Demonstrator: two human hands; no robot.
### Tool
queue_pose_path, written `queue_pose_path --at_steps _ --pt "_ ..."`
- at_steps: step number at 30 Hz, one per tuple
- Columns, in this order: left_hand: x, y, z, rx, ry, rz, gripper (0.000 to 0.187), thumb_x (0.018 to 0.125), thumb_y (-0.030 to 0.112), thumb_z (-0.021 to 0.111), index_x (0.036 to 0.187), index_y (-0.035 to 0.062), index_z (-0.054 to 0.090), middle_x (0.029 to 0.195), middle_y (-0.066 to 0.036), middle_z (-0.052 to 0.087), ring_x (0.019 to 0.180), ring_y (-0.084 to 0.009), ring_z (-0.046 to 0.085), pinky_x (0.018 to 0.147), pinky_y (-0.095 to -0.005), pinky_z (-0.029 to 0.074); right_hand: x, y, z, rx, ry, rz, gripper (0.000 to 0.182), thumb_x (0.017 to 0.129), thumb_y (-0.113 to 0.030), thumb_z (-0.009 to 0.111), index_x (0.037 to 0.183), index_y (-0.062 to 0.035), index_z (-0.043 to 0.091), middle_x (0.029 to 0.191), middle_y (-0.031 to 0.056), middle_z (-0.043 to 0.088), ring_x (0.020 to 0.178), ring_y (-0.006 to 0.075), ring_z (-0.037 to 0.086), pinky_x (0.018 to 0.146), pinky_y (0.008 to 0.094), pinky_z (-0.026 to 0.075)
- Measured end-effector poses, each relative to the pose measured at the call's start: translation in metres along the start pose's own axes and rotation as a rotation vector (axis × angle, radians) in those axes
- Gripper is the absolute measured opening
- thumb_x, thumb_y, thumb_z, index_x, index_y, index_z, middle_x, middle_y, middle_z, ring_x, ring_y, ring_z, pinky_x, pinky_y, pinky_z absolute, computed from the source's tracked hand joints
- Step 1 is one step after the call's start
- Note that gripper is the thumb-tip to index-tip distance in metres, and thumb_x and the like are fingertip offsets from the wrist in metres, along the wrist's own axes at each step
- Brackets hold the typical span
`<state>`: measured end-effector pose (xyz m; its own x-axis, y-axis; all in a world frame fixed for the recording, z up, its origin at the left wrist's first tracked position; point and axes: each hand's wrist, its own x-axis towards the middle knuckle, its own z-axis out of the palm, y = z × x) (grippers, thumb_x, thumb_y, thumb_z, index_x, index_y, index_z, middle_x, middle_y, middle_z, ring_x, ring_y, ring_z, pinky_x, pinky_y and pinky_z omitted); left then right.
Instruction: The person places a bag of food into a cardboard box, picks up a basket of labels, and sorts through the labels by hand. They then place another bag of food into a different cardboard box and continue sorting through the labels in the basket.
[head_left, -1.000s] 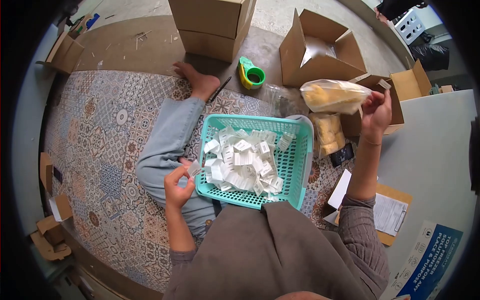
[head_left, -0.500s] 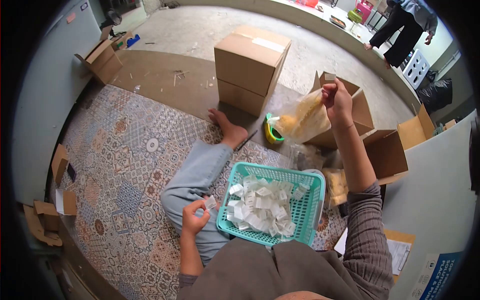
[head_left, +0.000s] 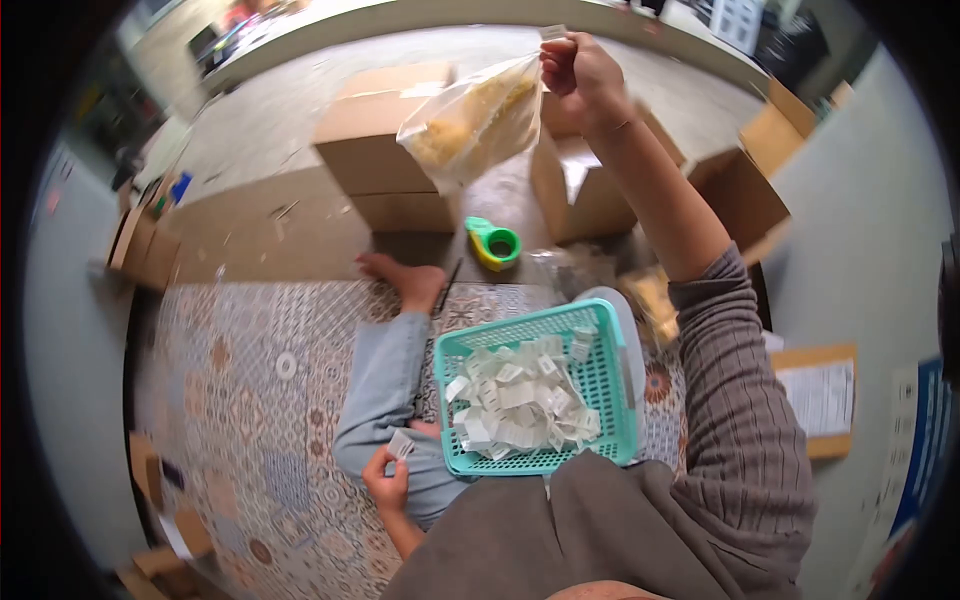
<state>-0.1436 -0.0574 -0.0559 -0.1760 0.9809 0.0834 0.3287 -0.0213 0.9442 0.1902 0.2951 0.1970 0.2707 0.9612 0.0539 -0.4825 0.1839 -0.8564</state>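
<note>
Patterned tile floor [head_left: 250, 400], stacked cardboard boxes [head_left: 385, 150]

No text is reading clearly: print on the paper slips [head_left: 515, 400] in the teal basket [head_left: 610, 385] is showing too blurred.

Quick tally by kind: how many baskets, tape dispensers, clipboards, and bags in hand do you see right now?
Basket: 1
Tape dispenser: 1
Clipboard: 1
Bag in the right hand: 1
Total: 4
The left hand holds one small tag; the tags in the basket are too many to count.
</note>
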Motion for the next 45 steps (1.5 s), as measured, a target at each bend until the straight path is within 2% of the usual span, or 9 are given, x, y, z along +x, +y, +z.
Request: queue_pose_path --at_steps 11,19,22,27,30,34,38,43,45 --pt "0.035 0.005 0.019 -0.076 -0.058 -0.065 0.005 0.066 0.002 0.050 0.068 -0.0019 0.047 0.070 -0.005 0.055 0.068 -0.0115 0.052 0.066 -0.0236 0.042 -0.057 -0.158 -0.217 -0.580 0.342 -0.356 0.034 0.081 -0.029 0.052 0.062 -0.0017 0.059 0.060 0.0075 0.059 0.050 0.0124 0.054 0.047 0.0232 0.044" --pt "0.081 0.049 0.072 -0.051 -0.168 -0.001 0.007 0.065 0.003 0.051 0.065 -0.0022 0.046 0.069 -0.006 0.055 0.065 -0.0103 0.048 0.063 -0.0234 0.040 0.043 -0.135 -0.381 -0.834 0.716 -0.307 0.041 0.083 -0.032 0.045 0.063 0.0005 0.061 0.057 0.0077 0.059 0.045 0.0131 0.054 0.045 0.0230 0.044" --pt "0.084 0.068 0.083 -0.026 -0.186 0.003 0.007 0.064 0.002 0.050 0.064 -0.0028 0.046 0.068 -0.007 0.055 0.064 -0.0106 0.048 0.063 -0.0236 0.040 0.054 -0.095 -0.425 -0.803 0.792 -0.249 0.042 0.082 -0.028 0.043 0.057 0.0012 0.061 0.055 0.0100 0.059 0.043 0.0145 0.056 0.044 0.0238 0.046" --pt "0.081 0.065 0.076 0.033 -0.230 -0.026 0.006 0.065 0.002 0.049 0.066 -0.0029 0.047 0.070 -0.007 0.055 0.066 -0.0110 0.049 0.065 -0.0235 0.040 0.027 -0.026 -0.462 -1.343 0.621 0.385 0.041 0.083 -0.029 0.042 0.065 0.0036 0.061 0.056 0.0118 0.059 0.041 0.0171 0.056 0.046 0.0268 0.048" --pt "0.074 0.062 0.068 0.061 -0.243 -0.062 0.005 0.066 0.001 0.049 0.069 -0.0026 0.048 0.072 -0.007 0.055 0.069 -0.0112 0.050 0.067 -0.0240 0.040 0.000 -0.014 -0.433 -1.593 0.534 -0.341 0.038 0.080 -0.034 0.051 0.080 0.0027 0.061 0.066 0.0160 0.061 0.066 0.0178 0.062 0.062 0.0297 0.047" --pt "0.077 0.065 0.079 0.060 -0.249 -0.090 0.004 0.067 -0.001 0.047 0.070 -0.0022 0.047 0.072 -0.007 0.054 0.070 -0.0123 0.050 0.068 -0.0249 0.040 -0.080 -0.005 -0.371 -0.864 0.287 -0.374 0.020 0.080 -0.021 0.058 0.084 -0.0018 0.062 0.064 0.0029 0.058 0.058 0.0071 0.054 0.055 0.0213 0.043" --pt "0.076 0.062 0.086 0.064 -0.281 -0.042 0.004 0.066 -0.001 0.048 0.069 -0.0028 0.047 0.071 -0.007 0.054 0.069 -0.0120 0.049 0.067 -0.0237 0.039 -0.151 0.041 -0.374 -0.740 0.221 -0.015 0.016 0.080 -0.016 0.058 0.081 -0.0006 0.061 0.065 -0.0019 0.056 0.058 0.0040 0.050 0.053 0.0186 0.040" --pt "0.074 0.065 0.085 0.094 -0.312 -0.013 0.011 0.065 -0.001 0.049 0.075 -0.0050 0.051 0.072 -0.007 0.056 0.069 -0.0114 0.050 0.066 -0.0233 0.040 -0.164 0.105 -0.417 -1.361 0.499 -0.267 0.009 0.075 -0.011 0.058 0.075 -0.0025 0.060 0.069 0.0077 0.056 0.058 0.0203 0.055 0.057 0.0297 0.045" --pt "0.069 0.061 0.083 0.101 -0.265 -0.011 0.008 0.065 0.000 0.049 0.072 -0.0043 0.049 0.071 -0.007 0.056 0.068 -0.0122 0.051 0.067 -0.0230 0.040 -0.162 0.120 -0.428 -1.799 0.501 -0.640 0.006 0.073 -0.012 0.058 0.076 -0.0068 0.060 0.076 0.0069 0.056 0.070 0.0243 0.054 0.063 0.0325 0.044"
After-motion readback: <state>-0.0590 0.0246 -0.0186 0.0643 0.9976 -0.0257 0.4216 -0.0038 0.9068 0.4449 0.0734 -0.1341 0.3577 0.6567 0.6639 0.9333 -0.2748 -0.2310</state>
